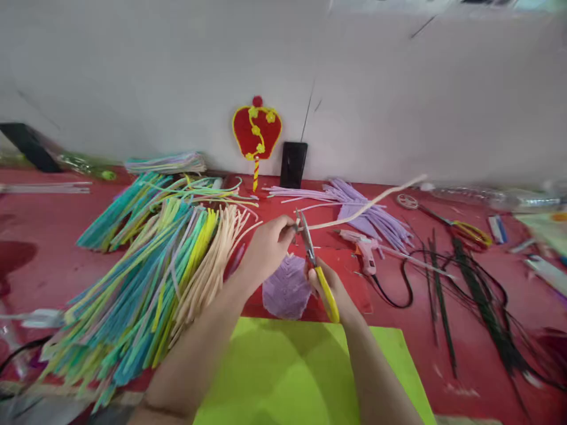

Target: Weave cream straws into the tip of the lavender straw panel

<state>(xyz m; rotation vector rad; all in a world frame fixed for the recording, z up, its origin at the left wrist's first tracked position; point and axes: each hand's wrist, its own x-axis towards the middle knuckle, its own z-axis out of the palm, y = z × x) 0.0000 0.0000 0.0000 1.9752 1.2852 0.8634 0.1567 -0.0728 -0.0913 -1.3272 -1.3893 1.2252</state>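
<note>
My left hand (271, 243) pinches one end of a cream pipe cleaner (354, 213), whose long free part stretches to the right and upward. In my right hand (330, 286) is a pair of scissors (325, 289) with yellow handles. Their blades point up and away, apart at the tips, and lie at the pipe cleaner close to my left fingertips. Whether the blades touch it, I cannot tell. Beneath both hands lies a flat lilac piece made of pipe cleaners (287, 290).
Bundled coloured pipe cleaners (146, 295) cover the left. Lilac pipe cleaners (376, 212) lie behind a pink glue gun (367, 255), its black cord trailing right. A yellow-green sheet (283, 372) is in front. A red ornament (257, 133) and a phone (293, 165) stand by the wall.
</note>
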